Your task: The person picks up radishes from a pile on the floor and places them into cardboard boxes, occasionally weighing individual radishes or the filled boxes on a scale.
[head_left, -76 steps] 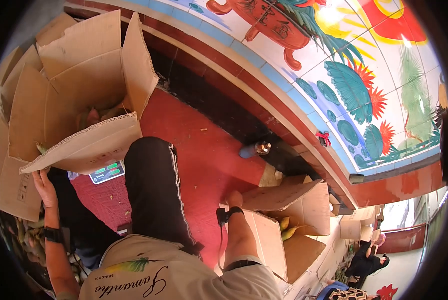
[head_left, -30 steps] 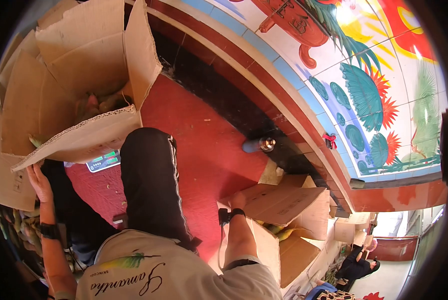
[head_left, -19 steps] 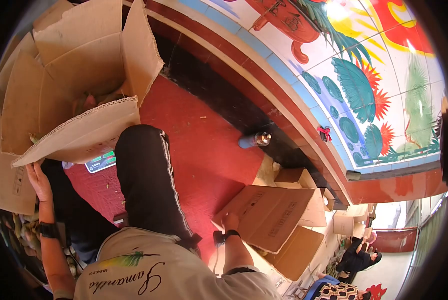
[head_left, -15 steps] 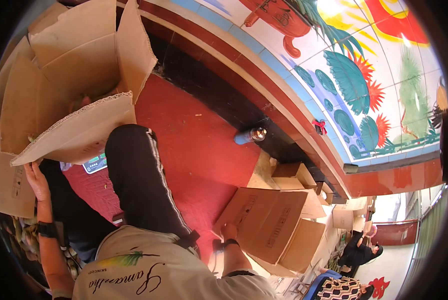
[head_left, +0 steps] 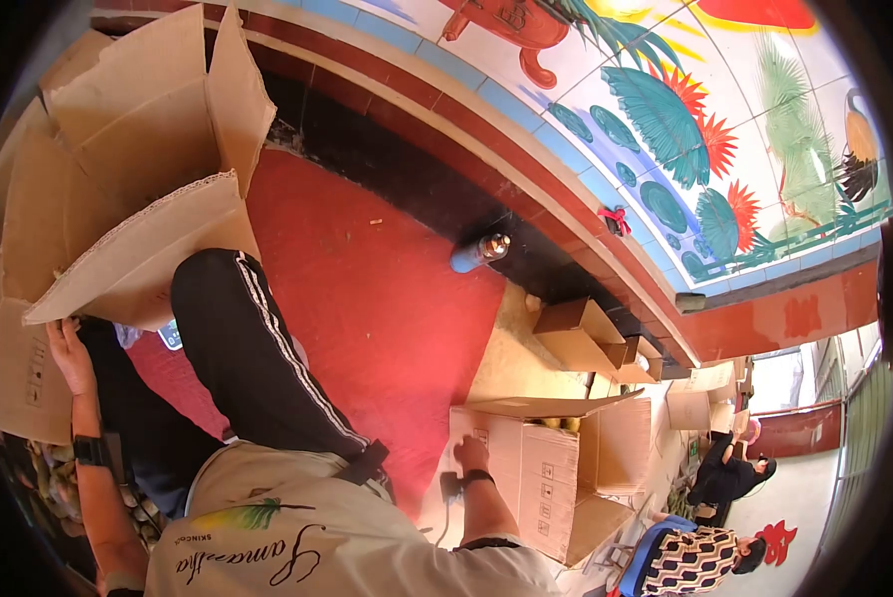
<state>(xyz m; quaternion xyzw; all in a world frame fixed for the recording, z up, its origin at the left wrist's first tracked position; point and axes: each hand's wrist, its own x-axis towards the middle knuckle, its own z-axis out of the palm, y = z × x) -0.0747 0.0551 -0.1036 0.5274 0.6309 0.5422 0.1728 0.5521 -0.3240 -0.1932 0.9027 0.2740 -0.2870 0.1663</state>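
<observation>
At the left, my left hand (head_left: pixel 71 358) lies with its fingers stretched out against the lower corner of a large open cardboard box's flap (head_left: pixel 153 249). The inside bottom of that box is hidden by the flap. On the right, my right hand (head_left: pixel 472 456) has curled fingers at the near side of another cardboard box (head_left: pixel 516 463); the fingertips are hard to make out. Its flaps stand open, and yellow-green round items (head_left: pixel 563 424), perhaps fruit, show inside. Partly hidden by my knee is a device with a lit display (head_left: pixel 171 335).
A blue bottle (head_left: pixel 479 254) stands by the tiled wall. Smaller open boxes (head_left: pixel 578 333) line the wall beyond. Two people (head_left: pixel 725 473) are at the far right. Brownish-green items (head_left: pixel 53 478) lie by my left arm. Red covering (head_left: pixel 367 289) spreads over the floor.
The right-hand box has turned, and its contents now show under a raised flap. My right hand has shifted slightly right along with it. My left hand stays at the flap's corner.
</observation>
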